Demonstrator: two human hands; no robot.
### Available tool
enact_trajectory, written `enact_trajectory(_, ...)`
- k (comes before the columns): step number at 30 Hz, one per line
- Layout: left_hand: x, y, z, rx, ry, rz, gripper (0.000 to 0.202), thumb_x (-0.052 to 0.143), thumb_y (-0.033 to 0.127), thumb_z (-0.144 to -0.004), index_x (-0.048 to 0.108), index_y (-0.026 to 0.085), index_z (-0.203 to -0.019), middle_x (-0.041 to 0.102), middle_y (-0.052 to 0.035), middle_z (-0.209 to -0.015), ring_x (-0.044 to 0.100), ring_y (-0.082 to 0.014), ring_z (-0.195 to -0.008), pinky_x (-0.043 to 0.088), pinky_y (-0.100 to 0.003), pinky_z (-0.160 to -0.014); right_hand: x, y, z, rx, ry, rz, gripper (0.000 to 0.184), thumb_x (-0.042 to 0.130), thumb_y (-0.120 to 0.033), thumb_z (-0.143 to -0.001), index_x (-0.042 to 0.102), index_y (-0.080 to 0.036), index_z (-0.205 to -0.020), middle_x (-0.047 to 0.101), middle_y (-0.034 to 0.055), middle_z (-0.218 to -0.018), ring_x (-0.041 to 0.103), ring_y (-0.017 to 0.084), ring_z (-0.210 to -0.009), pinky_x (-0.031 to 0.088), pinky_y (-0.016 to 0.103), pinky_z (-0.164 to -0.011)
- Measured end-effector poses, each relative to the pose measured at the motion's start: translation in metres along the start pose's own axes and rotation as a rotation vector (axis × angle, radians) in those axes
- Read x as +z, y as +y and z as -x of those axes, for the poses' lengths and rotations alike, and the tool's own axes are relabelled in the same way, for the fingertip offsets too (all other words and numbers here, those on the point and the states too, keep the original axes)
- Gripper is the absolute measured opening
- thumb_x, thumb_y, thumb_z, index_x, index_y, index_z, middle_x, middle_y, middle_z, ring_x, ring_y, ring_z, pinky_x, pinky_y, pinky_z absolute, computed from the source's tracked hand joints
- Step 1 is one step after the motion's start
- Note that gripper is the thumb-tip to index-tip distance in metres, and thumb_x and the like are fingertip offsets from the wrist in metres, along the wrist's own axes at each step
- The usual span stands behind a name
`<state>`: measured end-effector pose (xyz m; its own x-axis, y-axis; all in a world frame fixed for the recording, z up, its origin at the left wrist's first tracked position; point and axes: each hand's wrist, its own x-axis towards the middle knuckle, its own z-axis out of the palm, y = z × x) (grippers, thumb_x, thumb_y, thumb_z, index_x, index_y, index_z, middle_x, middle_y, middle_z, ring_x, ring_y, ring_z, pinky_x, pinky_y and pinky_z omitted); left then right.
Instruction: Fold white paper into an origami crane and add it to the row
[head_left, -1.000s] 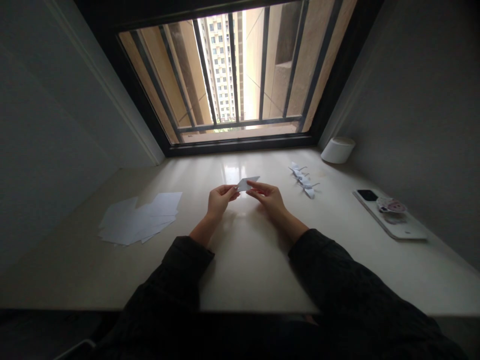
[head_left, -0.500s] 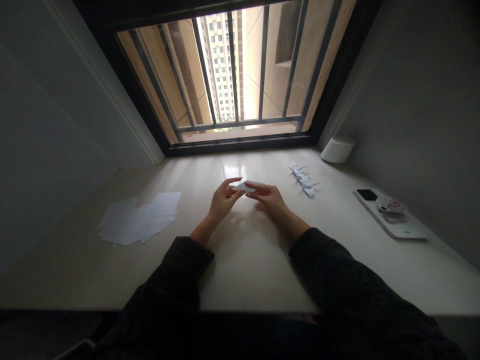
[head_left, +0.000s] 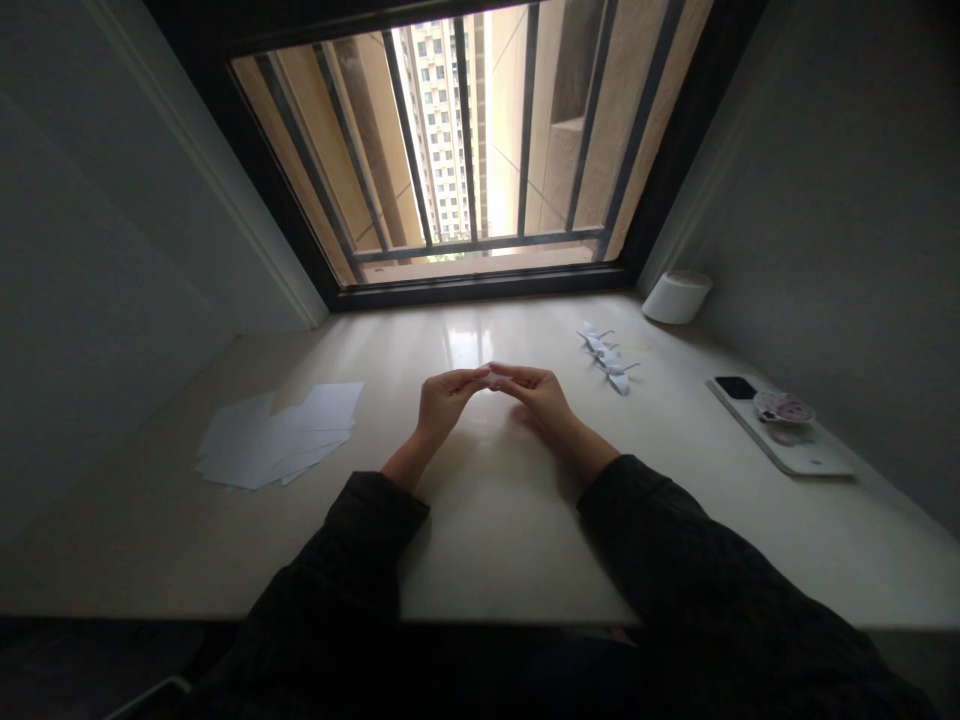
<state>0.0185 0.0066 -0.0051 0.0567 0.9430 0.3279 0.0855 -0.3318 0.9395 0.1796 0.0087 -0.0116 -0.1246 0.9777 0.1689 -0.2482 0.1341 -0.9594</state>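
The folded paper (head_left: pixel 491 379) is almost fully hidden between the fingertips of the left hand (head_left: pixel 441 397) and the right hand (head_left: pixel 538 392), so its shape cannot be told, the small paper figures (head_left: pixel 607 358) are too small to identify, and the sleeves are cut by the lower edge.

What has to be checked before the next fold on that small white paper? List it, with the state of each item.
1. Small white folded paper pinched between both hands: ok; only a sliver shows.
2. Left hand grip on the paper: ok, fingertips closed on its left end.
3. Right hand grip: ok, fingertips closed on its right end.
4. Crease alignment: cannot tell, the fingers hide the paper.
5. Bare patch of the pale glossy tabletop below the hands: ok.
6. Loose pile of white paper sheets lying on the left and row of small white folded paper figures on the right, apart from the hands: ok.
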Motion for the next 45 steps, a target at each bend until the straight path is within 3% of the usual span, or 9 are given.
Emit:
enact_trajectory(8, -0.0019, -0.0040, -0.0013, 0.012, -0.015, -0.064, 0.029, 0.074, 0.039, -0.068, 0.074, 0.020, -0.089, 0.074, -0.0075, -0.090, 0.069, -0.0222, -0.084, 0.054, -0.037, -0.080, -0.0018, 0.0027, -0.0013, 0.001, 0.015, -0.005, 0.039, 0.081, -0.040, -0.057, 0.074, -0.021, -0.090, 0.074, 0.0047, -0.077, 0.068, 0.018, -0.070, 0.052, 0.037, -0.078)
enact_trajectory(16, 0.0004, -0.0012, -0.0006, -0.072, 0.009, 0.029, 0.029, 0.077, 0.037, -0.065, 0.075, 0.018, -0.086, 0.074, -0.0084, -0.086, 0.068, -0.0195, -0.077, 0.054, -0.033, -0.075, -0.0010, 0.0034, -0.0015, -0.058, 0.019, 0.031, 0.031, 0.078, -0.041, -0.061, 0.075, -0.022, -0.085, 0.074, 0.0052, -0.084, 0.065, 0.016, -0.068, 0.052, 0.034, -0.074)
enact_trajectory(24, 0.0024, 0.0038, 0.0005, -0.125, -0.018, 0.018, 0.029, 0.077, 0.037, -0.064, 0.075, 0.017, -0.085, 0.073, -0.0076, -0.079, 0.067, -0.0176, -0.073, 0.052, -0.031, -0.074, -0.0027, 0.0063, -0.0025, -0.081, 0.100, 0.092, 0.026, 0.076, -0.044, -0.063, 0.075, -0.019, -0.072, 0.072, 0.0045, -0.067, 0.064, 0.017, -0.063, 0.050, 0.032, -0.066)
enact_trajectory(35, 0.0050, 0.0006, 0.0009, -0.155, -0.009, 0.065, 0.033, 0.074, 0.039, -0.068, 0.074, 0.018, -0.093, 0.073, -0.0092, -0.087, 0.067, -0.0175, -0.077, 0.052, -0.034, -0.077, -0.0003, 0.0055, 0.0009, -0.188, 0.175, 0.149, 0.024, 0.073, -0.042, -0.067, 0.075, -0.021, -0.077, 0.074, 0.0050, -0.079, 0.065, 0.017, -0.063, 0.052, 0.032, -0.064)
enact_trajectory(45, 0.0076, 0.0015, 0.0009, -0.182, 0.060, 0.097, 0.033, 0.078, 0.037, -0.062, 0.075, 0.016, -0.086, 0.073, -0.0081, -0.079, 0.066, -0.0167, -0.072, 0.053, -0.032, -0.073, -0.0024, 0.0091, -0.0021, -0.220, 0.254, 0.213, 0.021, 0.073, -0.042, -0.068, 0.074, -0.021, -0.071, 0.071, 0.0026, -0.070, 0.065, 0.018, -0.067, 0.051, 0.033, -0.070)
